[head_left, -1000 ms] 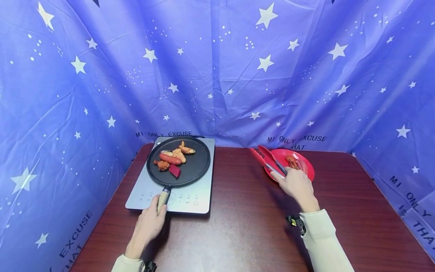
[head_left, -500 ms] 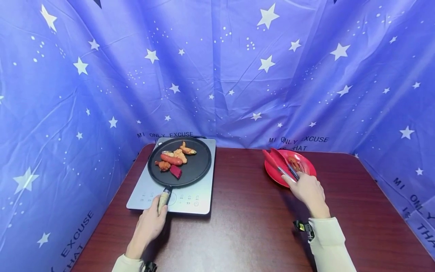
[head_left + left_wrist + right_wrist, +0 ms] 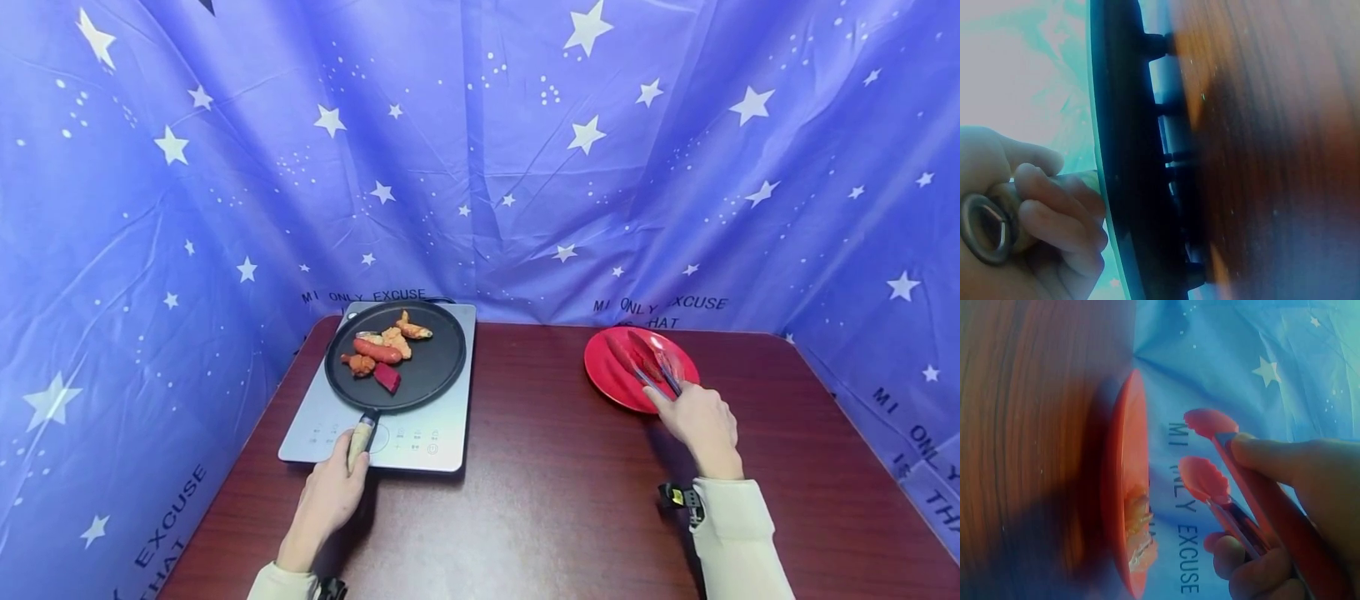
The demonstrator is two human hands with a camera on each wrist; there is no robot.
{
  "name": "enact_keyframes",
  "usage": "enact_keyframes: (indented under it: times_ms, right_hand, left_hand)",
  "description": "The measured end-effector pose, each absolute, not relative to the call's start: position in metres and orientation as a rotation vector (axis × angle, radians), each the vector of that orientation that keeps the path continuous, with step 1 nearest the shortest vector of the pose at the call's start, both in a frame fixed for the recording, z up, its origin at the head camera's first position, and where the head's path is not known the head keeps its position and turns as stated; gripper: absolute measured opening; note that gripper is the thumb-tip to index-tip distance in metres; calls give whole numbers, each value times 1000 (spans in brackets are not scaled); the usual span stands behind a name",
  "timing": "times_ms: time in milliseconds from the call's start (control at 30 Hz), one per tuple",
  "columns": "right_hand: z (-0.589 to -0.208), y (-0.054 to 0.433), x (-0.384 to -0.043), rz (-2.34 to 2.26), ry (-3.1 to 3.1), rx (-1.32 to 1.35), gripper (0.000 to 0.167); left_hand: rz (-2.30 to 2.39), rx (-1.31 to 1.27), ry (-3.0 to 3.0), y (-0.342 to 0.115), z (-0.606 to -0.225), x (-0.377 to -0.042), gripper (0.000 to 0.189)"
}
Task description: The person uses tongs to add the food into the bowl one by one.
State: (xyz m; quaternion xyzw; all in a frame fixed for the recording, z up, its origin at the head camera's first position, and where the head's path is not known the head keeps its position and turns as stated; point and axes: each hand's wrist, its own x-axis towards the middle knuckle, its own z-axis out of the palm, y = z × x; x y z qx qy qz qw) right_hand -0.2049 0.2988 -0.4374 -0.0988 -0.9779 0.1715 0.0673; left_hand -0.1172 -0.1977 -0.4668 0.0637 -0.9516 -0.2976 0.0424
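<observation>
My left hand (image 3: 330, 487) grips the handle (image 3: 361, 442) of a flat black pan (image 3: 431, 379), its fingers curled round it in the left wrist view too. In the pan lie a sausage (image 3: 377, 349), a dark red cube (image 3: 386, 377) and several fried-looking pieces. On the right, my right hand (image 3: 697, 425) holds red-tipped tongs (image 3: 1260, 506), thumb on one arm and fingers on the other. The tong tips stand apart above a red plate (image 3: 611, 383). In the right wrist view, a brownish food piece (image 3: 1137, 512) with pale strands lies on the plate, beside the tips and outside them.
The pan sits on a silver induction cooker (image 3: 442, 442) with touch markings, at the table's back left. A brown wooden table (image 3: 525, 467) spans between cooker and plate. A blue star-patterned curtain (image 3: 480, 167) encloses the back and sides.
My right hand has moved right with the tongs, and their tips went from the plate's left edge to over its middle. My left hand keeps its grip on the pan handle, unmoved.
</observation>
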Motion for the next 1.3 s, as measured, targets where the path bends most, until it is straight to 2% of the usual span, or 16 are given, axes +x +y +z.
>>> enact_keyframes:
  times_ms: [833,1300]
  right_hand:
    - [-450,317,-207,477,-3051,-517,67]
    - [-445,316,-205,440,-3064,-446,65]
  left_hand:
    - [-907,196,-2914,-198,-466,-117,47]
    - [-913,199,-2906,-198,-465,-115,46]
